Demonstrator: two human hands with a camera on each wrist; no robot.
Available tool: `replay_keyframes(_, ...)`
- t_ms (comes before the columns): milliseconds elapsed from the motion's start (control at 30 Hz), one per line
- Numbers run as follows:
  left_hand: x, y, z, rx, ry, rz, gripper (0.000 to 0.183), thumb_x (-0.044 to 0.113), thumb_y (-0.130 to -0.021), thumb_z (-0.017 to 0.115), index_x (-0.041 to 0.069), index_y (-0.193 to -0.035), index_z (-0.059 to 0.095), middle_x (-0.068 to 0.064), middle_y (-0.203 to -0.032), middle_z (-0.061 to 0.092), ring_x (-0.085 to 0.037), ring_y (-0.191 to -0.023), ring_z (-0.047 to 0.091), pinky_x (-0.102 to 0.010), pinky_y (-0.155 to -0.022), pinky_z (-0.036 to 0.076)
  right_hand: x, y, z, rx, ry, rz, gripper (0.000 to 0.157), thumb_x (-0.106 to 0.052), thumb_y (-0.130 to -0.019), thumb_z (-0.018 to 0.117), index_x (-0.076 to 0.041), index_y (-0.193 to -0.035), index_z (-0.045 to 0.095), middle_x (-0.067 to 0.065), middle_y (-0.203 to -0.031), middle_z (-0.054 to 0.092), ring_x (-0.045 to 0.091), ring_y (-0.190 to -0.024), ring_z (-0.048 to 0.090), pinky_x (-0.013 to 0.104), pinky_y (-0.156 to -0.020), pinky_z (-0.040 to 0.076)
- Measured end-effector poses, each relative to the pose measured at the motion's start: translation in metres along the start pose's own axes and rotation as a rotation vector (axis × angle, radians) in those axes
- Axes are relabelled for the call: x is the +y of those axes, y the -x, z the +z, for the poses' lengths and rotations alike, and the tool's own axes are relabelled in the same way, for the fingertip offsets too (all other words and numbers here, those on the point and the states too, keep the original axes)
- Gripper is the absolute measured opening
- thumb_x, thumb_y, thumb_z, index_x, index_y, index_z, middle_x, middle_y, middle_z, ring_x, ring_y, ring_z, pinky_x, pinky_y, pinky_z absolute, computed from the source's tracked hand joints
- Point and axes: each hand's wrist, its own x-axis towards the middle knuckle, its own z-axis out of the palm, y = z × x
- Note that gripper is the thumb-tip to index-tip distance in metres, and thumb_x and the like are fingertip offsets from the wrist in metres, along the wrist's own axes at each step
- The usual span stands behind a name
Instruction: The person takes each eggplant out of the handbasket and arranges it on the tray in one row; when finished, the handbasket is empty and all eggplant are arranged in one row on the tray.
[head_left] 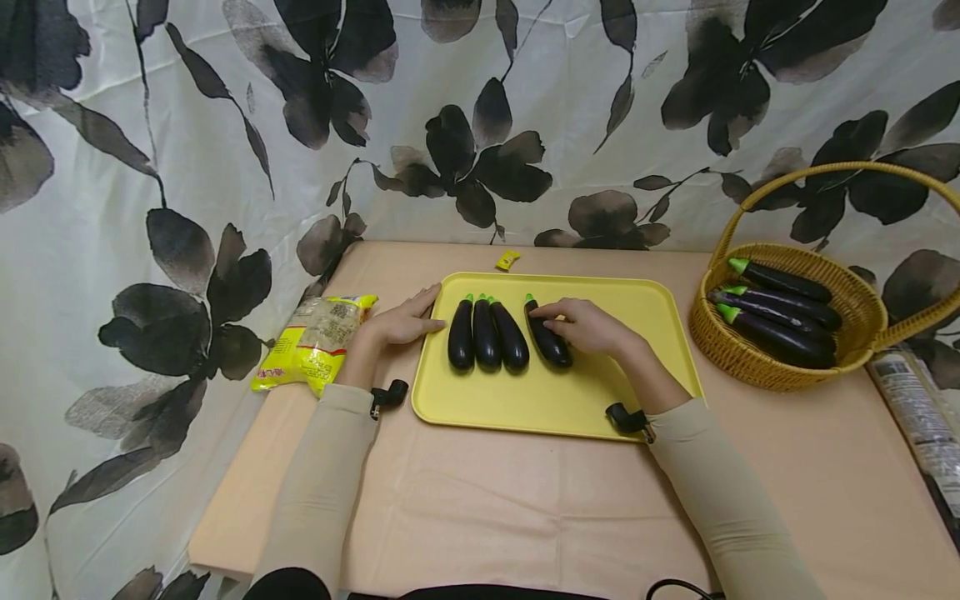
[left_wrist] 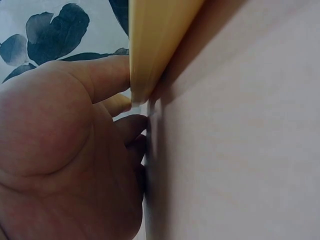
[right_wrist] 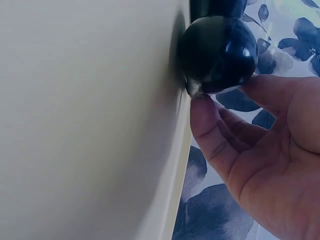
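Three glossy dark eggplants lie side by side on a yellow tray, green stem ends toward the back. A separate eggplant lies tilted to their right. My right hand holds this one near its stem end, fingers across the top and side. In the right wrist view its round blunt end shows close up, with fingertips against it. My left hand rests at the tray's left edge, fingers stretched out. In the left wrist view the thumb touches the tray's side.
A wicker basket with several eggplants stands at the right. Left of the tray lies a yellow printed bag. A small yellow packet sits behind the tray. A floral cloth hangs at the back.
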Motion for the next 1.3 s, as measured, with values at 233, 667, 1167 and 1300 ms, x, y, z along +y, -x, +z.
replay_keyframes(233, -0.0018, -0.0019, 0.0000, -0.002, -0.001, 0.009, 0.082, 0.038, -0.108, 0.052, 0.016, -0.169, 0.001, -0.009, -0.177, -0.003, -0.029, -0.163, -0.008, -0.052, -0.133, -0.001, -0.0051, 0.0005, 0.0029, -0.021, -0.042, 0.010, 0.043, -0.022, -0.107, 0.059, -0.011, -0.148, 0.060, 0.014, -0.142, 0.062, 0.027, -0.114, 0.055, 0.043, -0.097, 0.048)
replay_keyframes(667, -0.0012, -0.0006, 0.0003, -0.006, -0.005, -0.007, 0.083, 0.040, -0.108, 0.053, 0.019, -0.169, 0.001, -0.006, -0.177, -0.004, -0.027, -0.163, -0.008, -0.051, -0.133, -0.003, -0.0060, 0.0009, 0.0053, -0.011, -0.052, -0.024, 0.041, -0.021, -0.106, 0.061, -0.009, -0.146, 0.061, 0.015, -0.142, 0.063, 0.028, -0.113, 0.058, 0.046, -0.097, 0.050)
replay_keyframes(1167, -0.0005, 0.0008, 0.0009, 0.001, -0.006, -0.002, 0.083, 0.040, -0.108, 0.053, 0.018, -0.169, 0.001, -0.007, -0.177, -0.004, -0.026, -0.163, -0.008, -0.050, -0.133, -0.002, -0.0086, 0.0049, 0.0033, -0.052, -0.100, -0.003, 0.051, -0.025, -0.105, 0.063, -0.009, -0.152, 0.054, 0.015, -0.147, 0.059, 0.030, -0.123, 0.062, 0.046, -0.099, 0.053)
replay_keyframes(1300, -0.0004, 0.0008, 0.0012, 0.004, -0.004, 0.003, 0.083, 0.039, -0.108, 0.053, 0.017, -0.169, 0.001, -0.007, -0.177, -0.003, -0.027, -0.164, -0.008, -0.050, -0.133, -0.002, -0.0074, 0.0076, 0.0005, -0.057, -0.093, 0.002, 0.055, -0.029, -0.104, 0.065, -0.010, -0.154, 0.052, 0.015, -0.147, 0.058, 0.031, -0.124, 0.062, 0.048, -0.100, 0.054)
